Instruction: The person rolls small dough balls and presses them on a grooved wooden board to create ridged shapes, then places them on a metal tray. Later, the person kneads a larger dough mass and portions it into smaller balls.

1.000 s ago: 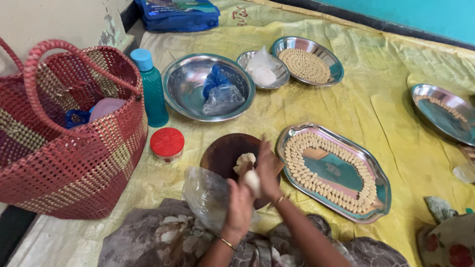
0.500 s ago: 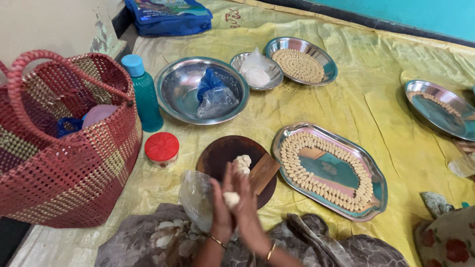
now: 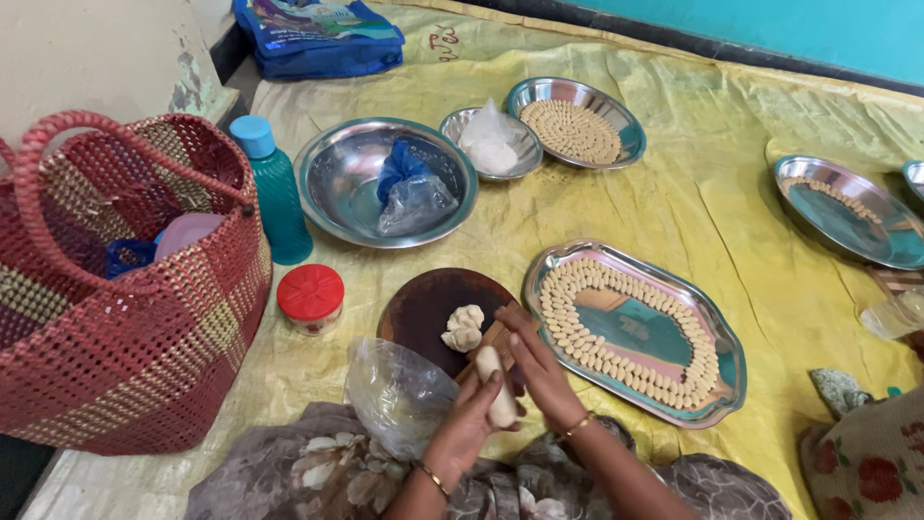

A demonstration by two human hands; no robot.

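Hands: left hand [image 3: 472, 424] and right hand [image 3: 539, 371] press a dough roll [image 3: 496, 395] between the palms, above the round wooden board [image 3: 428, 308].
Done: steel tray [image 3: 717, 332] ringed with shaped pieces.
Left: dough lump [image 3: 464, 327] on board, tray centre bare.

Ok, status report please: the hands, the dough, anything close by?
Left hand and right hand roll dough piece. Dough lump on round board. Plastic bag beside.

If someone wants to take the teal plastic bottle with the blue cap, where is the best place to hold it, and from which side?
Probably grip the teal plastic bottle around its straight middle body, coming from above or the front. It stands upright, with the red woven basket close on one side and the large round steel bowl close on the other, so sideways approaches look cramped.
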